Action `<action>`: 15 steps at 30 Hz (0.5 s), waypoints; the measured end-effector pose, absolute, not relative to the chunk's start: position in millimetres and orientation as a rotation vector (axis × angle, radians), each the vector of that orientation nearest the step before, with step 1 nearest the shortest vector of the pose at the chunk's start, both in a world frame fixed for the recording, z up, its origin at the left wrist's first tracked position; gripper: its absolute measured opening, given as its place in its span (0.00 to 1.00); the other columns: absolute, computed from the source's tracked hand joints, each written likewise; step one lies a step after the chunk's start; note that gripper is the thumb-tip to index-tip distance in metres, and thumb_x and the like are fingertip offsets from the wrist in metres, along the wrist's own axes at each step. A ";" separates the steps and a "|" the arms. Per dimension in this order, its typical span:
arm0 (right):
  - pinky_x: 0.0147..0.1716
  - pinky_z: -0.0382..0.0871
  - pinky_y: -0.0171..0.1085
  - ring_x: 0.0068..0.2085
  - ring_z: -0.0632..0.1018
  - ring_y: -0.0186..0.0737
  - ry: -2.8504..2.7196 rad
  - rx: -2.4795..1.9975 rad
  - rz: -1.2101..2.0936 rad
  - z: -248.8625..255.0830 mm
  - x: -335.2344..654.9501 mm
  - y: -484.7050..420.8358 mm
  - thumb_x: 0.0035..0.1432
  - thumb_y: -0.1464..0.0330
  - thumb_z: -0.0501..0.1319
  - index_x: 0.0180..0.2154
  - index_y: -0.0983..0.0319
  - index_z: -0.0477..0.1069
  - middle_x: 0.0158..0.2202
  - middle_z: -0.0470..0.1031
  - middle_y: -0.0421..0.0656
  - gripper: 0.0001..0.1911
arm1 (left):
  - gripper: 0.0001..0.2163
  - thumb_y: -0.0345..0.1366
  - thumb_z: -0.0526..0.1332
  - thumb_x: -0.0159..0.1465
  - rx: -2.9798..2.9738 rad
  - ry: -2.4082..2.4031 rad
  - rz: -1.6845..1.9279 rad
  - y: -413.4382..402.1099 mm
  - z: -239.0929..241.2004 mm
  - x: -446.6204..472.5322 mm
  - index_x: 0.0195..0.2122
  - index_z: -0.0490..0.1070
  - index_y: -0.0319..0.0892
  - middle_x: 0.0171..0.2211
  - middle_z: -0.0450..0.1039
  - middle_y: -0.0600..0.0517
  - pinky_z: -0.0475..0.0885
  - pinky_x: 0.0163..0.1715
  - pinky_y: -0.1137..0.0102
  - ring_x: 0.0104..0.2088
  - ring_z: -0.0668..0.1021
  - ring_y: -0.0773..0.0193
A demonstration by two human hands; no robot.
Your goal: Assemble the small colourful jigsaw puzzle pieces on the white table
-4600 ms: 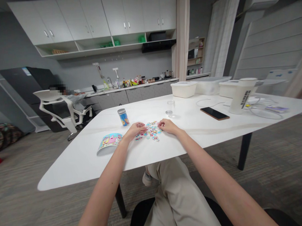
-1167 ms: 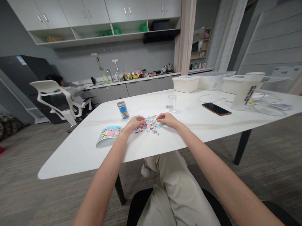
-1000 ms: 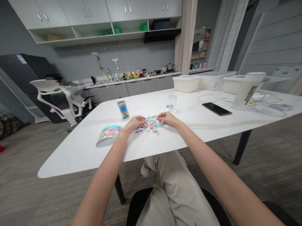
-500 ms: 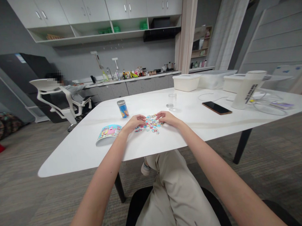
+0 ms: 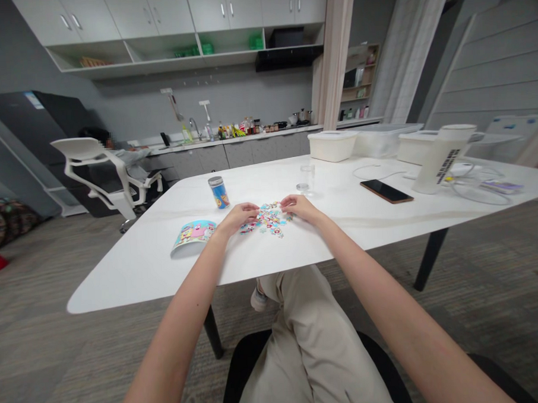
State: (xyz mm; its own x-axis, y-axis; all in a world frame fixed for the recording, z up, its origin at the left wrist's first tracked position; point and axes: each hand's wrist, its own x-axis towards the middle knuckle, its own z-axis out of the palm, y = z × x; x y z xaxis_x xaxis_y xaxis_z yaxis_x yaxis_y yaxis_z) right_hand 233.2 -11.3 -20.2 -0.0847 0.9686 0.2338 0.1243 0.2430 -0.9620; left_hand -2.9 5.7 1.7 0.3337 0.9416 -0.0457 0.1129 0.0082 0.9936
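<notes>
A small heap of colourful puzzle pieces [image 5: 268, 219] lies on the white table [image 5: 271, 255] in front of me. My left hand [image 5: 239, 216] rests at the heap's left edge, fingers curled onto the pieces. At the heap's right edge my right hand [image 5: 298, 206] pinches among the pieces. Whether either hand holds a single piece is too small to tell. A curled cartoon picture sheet [image 5: 192, 235] lies left of my left hand. Behind it stands a small blue tin [image 5: 218, 192] with a silver lid.
A clear cup [image 5: 304, 182], a black phone [image 5: 386, 191], a white jug [image 5: 442, 157], cables and white lidded boxes [image 5: 331, 145] sit on the far half of the table. Another person sits in a white office chair [image 5: 103, 179] at the back left, by the kitchen counter.
Both hands stay at the puzzle heap with small finger shifts. The camera view has tilted slightly; nothing on the table has moved.
</notes>
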 end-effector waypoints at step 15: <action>0.30 0.67 0.32 0.26 0.73 0.33 -1.498 -1.147 0.976 -19.5 233.6 -14.4 0.39 0.79 0.62 0.30 0.66 0.78 0.25 0.77 0.41 0.12 | 0.18 0.23 0.74 0.43 1.412 0.987 0.886 8.8 -1.5 -5.9 0.34 0.72 0.37 0.30 0.74 0.54 0.74 0.39 0.68 0.28 0.78 0.70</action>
State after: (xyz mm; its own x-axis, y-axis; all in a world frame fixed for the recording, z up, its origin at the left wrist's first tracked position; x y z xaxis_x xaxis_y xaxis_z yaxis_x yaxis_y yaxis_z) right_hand 233.6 -14.4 -19.5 -0.0808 0.9718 0.2216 0.1904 0.2333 -0.9536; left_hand -5.9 8.8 -1.5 0.3634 0.9314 -0.0228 0.0770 -0.0056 0.9970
